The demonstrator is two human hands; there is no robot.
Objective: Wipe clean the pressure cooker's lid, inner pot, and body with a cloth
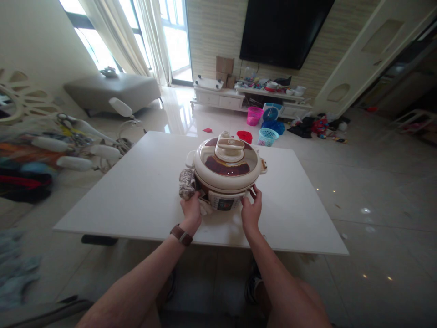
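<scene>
Two bare hands at one electric cooker (223,181), which stands upright on a white table (136,191), a little nearer the wearer's edge than the far one. Control panel (225,204) faces the wearer, presumably so that it can be read and reached. Lid (206,150) sits on top with its handle (231,144) uppermost, clear of both hands.

Left hand (191,208): fingers appear closed on a bunched patterned cloth (187,183) at the cooker's left front. Fingertips are partly hidden. The bundle rises above the hand, beside the body; whether it presses on the wall cannot be told. A pale patch below may be more of it. Likely held compactly so that one hand can manage it along the curve.

Right hand (251,210): thumb and fingers parted, set at the lower right front beside the panel. Contact seems likely; whether they grip or merely steady, cannot tell. Hands on opposite sides would plausibly balance any push on the round body.
</scene>
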